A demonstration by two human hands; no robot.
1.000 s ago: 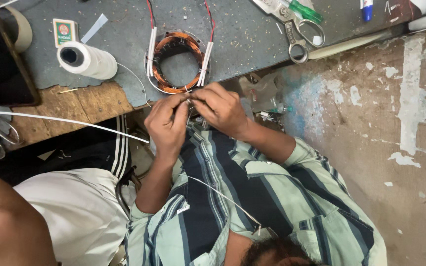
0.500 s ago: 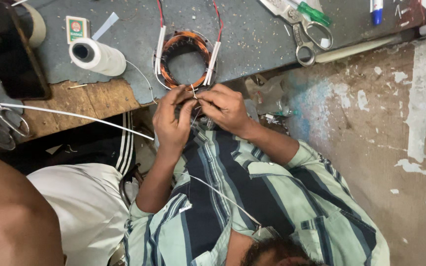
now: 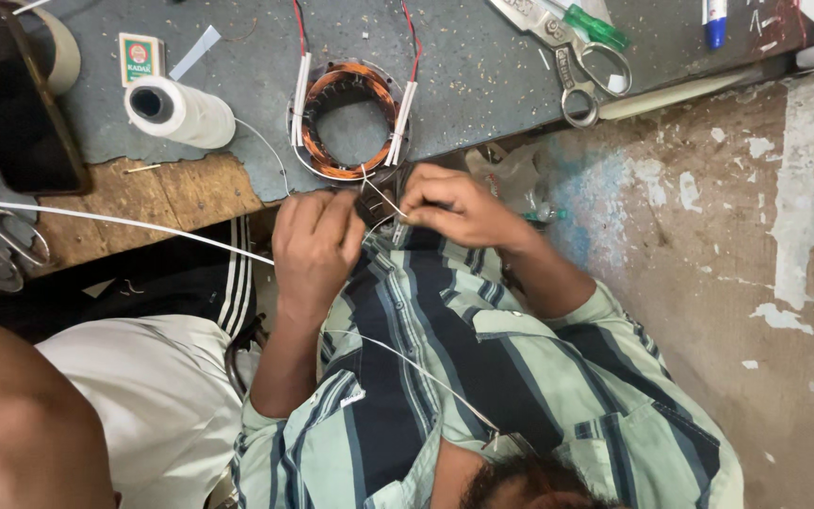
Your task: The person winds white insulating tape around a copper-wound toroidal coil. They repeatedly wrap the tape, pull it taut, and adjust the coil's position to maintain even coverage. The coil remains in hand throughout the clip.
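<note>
As the two hands are drawing apart at the near rim of the copper-wound motor stator ring (image 3: 349, 121), a person in a green-and-navy striped shirt is working a thin white thread (image 3: 381, 202) against the winding. Half a second ago the knuckles were pressing together right at that rim. Now the left hand (image 3: 316, 243) is sitting lower and further from the ring, fingers curled in; whether it is gripping anything I cannot tell. The right hand (image 3: 456, 204) is staying just beside the ring's near edge, fingertips pinching together on the thread. To an onlooker, the widening gap is reading as a lacing being pulled taut rather than a fresh pass being started.

The stator itself is lying flat on the grey bench top (image 3: 463, 66), its red leads in white sleeves running away from the worker, and is looking unmoved between frames; only the view is shifting slightly.

Left of the ring, a white spool of thread (image 3: 181, 111) is lying on its side. Right of the ring, steel scissors (image 3: 578, 73) are resting beside a green-handled screwdriver (image 3: 597, 26). Both are untouched, as before.
</note>
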